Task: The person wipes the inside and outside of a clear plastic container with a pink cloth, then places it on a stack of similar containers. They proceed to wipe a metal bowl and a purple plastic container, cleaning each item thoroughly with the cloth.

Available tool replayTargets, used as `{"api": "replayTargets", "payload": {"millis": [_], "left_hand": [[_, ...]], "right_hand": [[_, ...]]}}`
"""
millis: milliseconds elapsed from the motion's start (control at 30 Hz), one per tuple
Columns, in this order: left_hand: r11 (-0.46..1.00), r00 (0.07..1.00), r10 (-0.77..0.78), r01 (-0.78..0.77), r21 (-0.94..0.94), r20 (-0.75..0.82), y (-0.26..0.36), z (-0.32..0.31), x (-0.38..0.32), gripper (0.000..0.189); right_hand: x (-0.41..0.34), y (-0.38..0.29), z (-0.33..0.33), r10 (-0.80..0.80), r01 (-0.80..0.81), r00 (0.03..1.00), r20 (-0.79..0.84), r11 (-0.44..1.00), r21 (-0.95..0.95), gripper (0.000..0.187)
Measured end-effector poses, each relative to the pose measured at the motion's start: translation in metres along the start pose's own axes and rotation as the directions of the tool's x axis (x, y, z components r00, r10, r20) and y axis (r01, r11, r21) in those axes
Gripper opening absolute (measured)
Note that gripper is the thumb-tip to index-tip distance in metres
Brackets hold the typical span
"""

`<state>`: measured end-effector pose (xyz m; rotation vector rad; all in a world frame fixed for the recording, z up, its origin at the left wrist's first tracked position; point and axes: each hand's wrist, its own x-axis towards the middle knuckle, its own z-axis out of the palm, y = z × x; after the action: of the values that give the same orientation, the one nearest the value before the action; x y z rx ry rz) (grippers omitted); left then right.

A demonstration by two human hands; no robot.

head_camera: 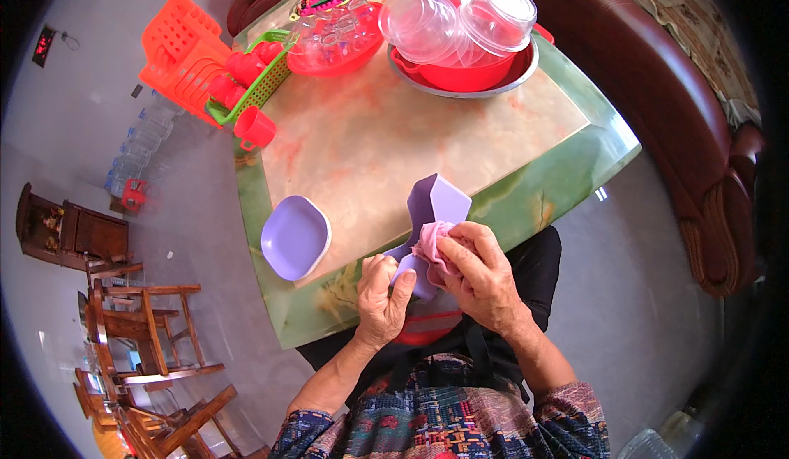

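A purple plastic holder with angular walls (449, 197) is tilted at the near edge of the marble-look table (370, 144). My left hand (383, 295) grips its lower rim, thumb on top. In my right hand (484, 274) is a bunched pink cloth (441, 246), pressed against the holder; part of the holder is hidden behind the cloth and fingers. To the left, a shallow purple tray (296, 237) with a pale rim lies on the table.
Across the table stand a metal basin (459, 94) holding a red bowl and clear plastic bowls, a red bowl of glass cups (336, 67), a green basket (246, 101) of red cups, and a red mug (254, 127). A leather sofa (622, 83) is at right, wooden chairs (148, 329) at left.
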<state>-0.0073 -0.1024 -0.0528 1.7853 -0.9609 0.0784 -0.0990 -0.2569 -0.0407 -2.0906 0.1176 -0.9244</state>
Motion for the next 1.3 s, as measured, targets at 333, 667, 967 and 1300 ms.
{"api": "replayTargets", "payload": {"millis": [333,667,967,1300], "left_hand": [[0.887,0.912,0.285,-0.367,0.281,0.294,0.005,-0.003,0.010,0.024],[0.870,0.951,0.286,-0.308,0.384,0.114,-0.003,0.007,-0.007,0.053],[0.997,0.999,0.038,-0.037,0.068,0.000,-0.025,0.021,-0.008,0.077],[0.975,0.987,0.163,-0.163,0.154,0.011,-0.019,0.020,-0.001,0.060]], "right_hand": [[0.018,0.040,0.008,0.178,-0.212,0.948,-0.265,0.972,-0.104,0.033],[0.020,0.020,-0.011,-0.051,0.024,0.997,-0.054,0.908,-0.418,0.034],[0.017,0.007,-0.015,0.010,0.048,0.995,0.096,0.813,-0.580,0.025],[-0.001,-0.008,-0.003,0.251,-0.237,0.960,0.121,0.964,-0.117,0.029]]}}
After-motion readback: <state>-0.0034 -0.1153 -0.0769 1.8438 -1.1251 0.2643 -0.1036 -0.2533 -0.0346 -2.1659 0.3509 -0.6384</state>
